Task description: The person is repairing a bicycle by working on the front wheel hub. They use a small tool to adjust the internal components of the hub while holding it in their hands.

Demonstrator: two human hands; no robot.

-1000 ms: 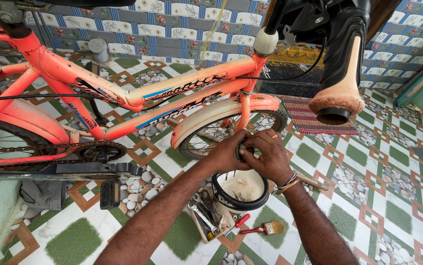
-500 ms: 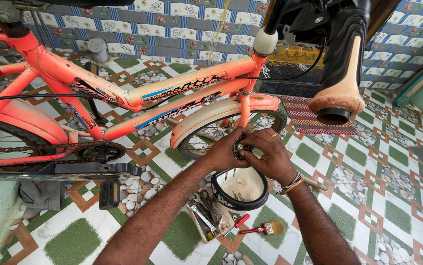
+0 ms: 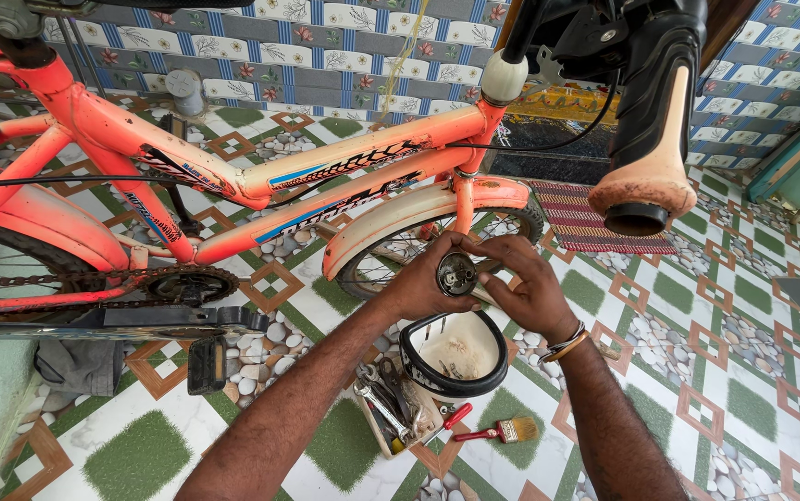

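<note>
My left hand [image 3: 423, 283] grips a small round metal bicycle part [image 3: 456, 273] with a dark centre, held up in front of me. My right hand [image 3: 522, 283] touches the same part from the right, fingers curled around its rim. A bangle sits on my right wrist. Both hands hover over a white bowl with a black rim [image 3: 452, 354] on the floor. Behind the hands stands an orange bicycle [image 3: 233, 176] with its front wheel and cream mudguard [image 3: 390, 223] just beyond my fingers.
A handlebar grip [image 3: 648, 139] hangs close at the upper right. On the patterned tile floor lie a tray of tools [image 3: 392, 408], a red-handled brush [image 3: 497, 431] and a striped mat [image 3: 585, 223]. The pedal [image 3: 205, 364] and chain sit at the left.
My hands have stayed together on the metal part with only small finger shifts. The bicycle and the things on the floor have not moved.
</note>
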